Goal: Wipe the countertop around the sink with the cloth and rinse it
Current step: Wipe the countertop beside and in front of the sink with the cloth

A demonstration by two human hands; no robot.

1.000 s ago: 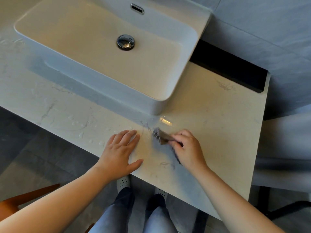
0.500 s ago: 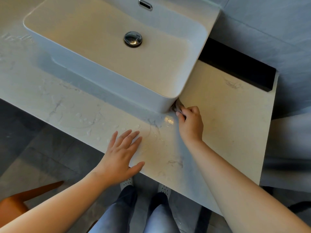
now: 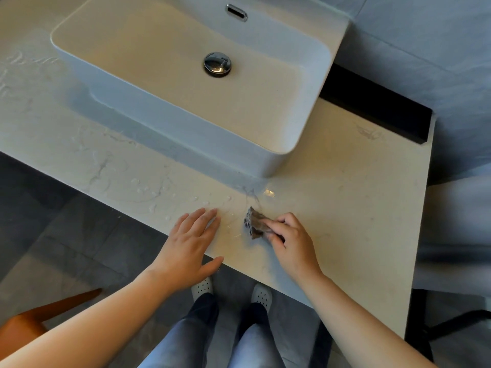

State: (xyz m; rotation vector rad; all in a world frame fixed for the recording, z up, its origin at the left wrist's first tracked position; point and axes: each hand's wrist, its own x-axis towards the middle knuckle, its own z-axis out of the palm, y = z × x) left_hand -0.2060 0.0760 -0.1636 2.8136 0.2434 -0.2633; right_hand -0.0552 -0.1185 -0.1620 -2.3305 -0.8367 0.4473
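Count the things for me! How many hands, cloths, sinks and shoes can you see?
2 hands: left hand, right hand
1 cloth
1 sink
2 shoes
Total: 6

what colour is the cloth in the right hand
Grey-brown, seen in the head view: cloth, right hand.

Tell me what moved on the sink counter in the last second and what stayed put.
The right hand, gripping the small grey-brown cloth throughout, swept it up to the near right corner of the white rectangular ceramic sink, then drew it back toward the front edge of the pale marble-look countertop. The left hand stayed flat on the countertop, and the water droplets beyond it remain.
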